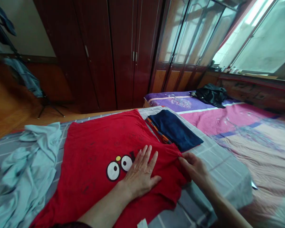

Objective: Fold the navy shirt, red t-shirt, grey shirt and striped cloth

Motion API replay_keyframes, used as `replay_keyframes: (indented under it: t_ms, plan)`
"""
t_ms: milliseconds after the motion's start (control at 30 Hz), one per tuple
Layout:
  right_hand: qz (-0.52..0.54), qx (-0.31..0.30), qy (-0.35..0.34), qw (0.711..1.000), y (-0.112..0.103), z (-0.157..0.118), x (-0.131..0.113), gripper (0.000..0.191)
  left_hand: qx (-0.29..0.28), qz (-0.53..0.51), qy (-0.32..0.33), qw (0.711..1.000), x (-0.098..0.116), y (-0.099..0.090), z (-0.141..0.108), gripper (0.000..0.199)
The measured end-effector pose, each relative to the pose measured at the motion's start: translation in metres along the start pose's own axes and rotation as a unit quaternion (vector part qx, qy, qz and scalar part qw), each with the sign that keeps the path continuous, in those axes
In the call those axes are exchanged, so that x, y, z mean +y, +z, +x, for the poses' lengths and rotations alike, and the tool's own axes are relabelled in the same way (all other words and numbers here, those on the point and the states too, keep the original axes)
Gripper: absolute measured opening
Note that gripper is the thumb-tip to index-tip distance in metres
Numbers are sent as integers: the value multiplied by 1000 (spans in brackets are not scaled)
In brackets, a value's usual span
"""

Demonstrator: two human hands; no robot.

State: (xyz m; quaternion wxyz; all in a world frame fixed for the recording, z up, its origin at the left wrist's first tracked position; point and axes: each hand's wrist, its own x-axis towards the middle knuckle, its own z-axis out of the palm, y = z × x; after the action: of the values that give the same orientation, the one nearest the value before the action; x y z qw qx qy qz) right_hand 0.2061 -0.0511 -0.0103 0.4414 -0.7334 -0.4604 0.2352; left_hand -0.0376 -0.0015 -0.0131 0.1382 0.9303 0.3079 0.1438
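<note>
A red T-shirt (95,145) with a printed pair of cartoon eyes lies spread over a grey checked cloth (218,171). My left hand (142,175) rests flat on the shirt beside the print, fingers stretched and apart, partly covering it. At the shirt's right side, my right hand (193,166) pinches the edge of the red fabric between thumb and fingers. Just beyond the shirt sits a folded dark blue garment (175,128), with an orange-and-dark patterned piece (160,131) showing along its left side.
Crumpled pale blue-green clothing (30,171) lies at the left. A bed (247,133) with purple, pink and cream covers stands at the right, a black garment (210,95) on it. Dark red wardrobes (123,57) line the back, and a rack (46,98) stands far left.
</note>
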Motion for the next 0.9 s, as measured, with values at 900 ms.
replay_keyframes:
  t_ms: [900]
  plan:
    - [-80, -109, 4, 991, -4, 6, -29, 35, -94, -204, 118, 967, 30, -20, -5, 8]
